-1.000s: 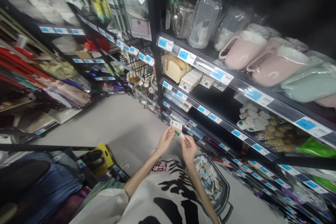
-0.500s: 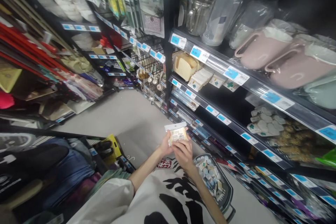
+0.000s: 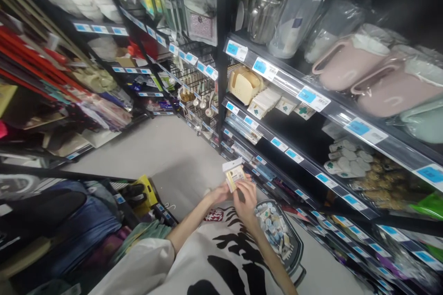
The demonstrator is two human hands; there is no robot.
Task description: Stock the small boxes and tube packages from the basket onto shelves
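Observation:
Between my hands, in front of my body, is a small flat packet with a white hanging tab and a yellowish printed face. My left hand is closed on its lower left edge. The fingers of my right hand are bent against its lower right side. The packet is tilted, its tab pointing up. Just right of my right forearm, a dark basket sits on the floor with many small packaged pieces in it.
On the right, a tall shelf carries pink pitchers, a cream plastic holder and small white packets. Cloth goods and a yellow package are at lower left. Grey floor lies ahead.
The packet has turned and tilted in my hands. My left hand has slid lower on it, and my right hand has shifted slightly. The view has moved a little.

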